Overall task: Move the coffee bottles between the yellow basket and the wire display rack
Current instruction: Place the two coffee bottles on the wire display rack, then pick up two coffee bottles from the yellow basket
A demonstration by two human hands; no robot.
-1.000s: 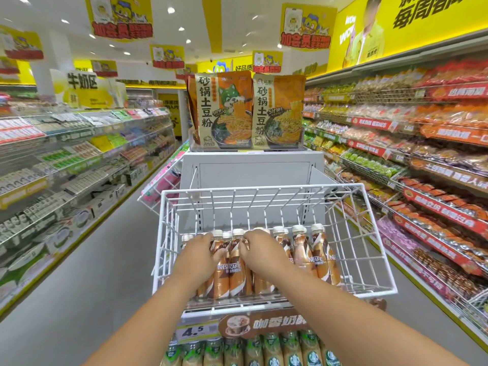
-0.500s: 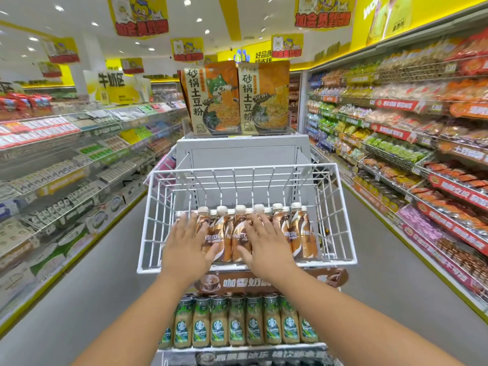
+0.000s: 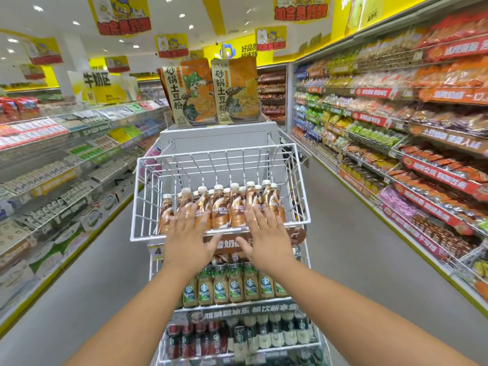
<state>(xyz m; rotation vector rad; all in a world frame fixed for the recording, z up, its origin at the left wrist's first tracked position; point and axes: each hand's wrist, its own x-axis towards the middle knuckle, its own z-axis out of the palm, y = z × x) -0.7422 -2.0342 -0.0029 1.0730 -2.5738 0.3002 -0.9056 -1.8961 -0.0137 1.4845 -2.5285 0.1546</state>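
Observation:
Several brown coffee bottles with white caps stand upright in rows at the front of the top white wire basket of the display rack. My left hand hovers flat with fingers spread in front of the left bottles, its fingertips over them. Over on the right side my right hand is spread the same way by the right bottles. Neither hand holds anything. No yellow basket is in view.
Lower rack shelves hold green-label bottles and dark bottles. Two large noodle packs stand on the white box behind the basket. Stocked store shelves line both sides of the grey aisle floor.
Both hands let go of the bottles and drew back toward me with fingers spread apart. The view pulled back, so the lower shelves now show.

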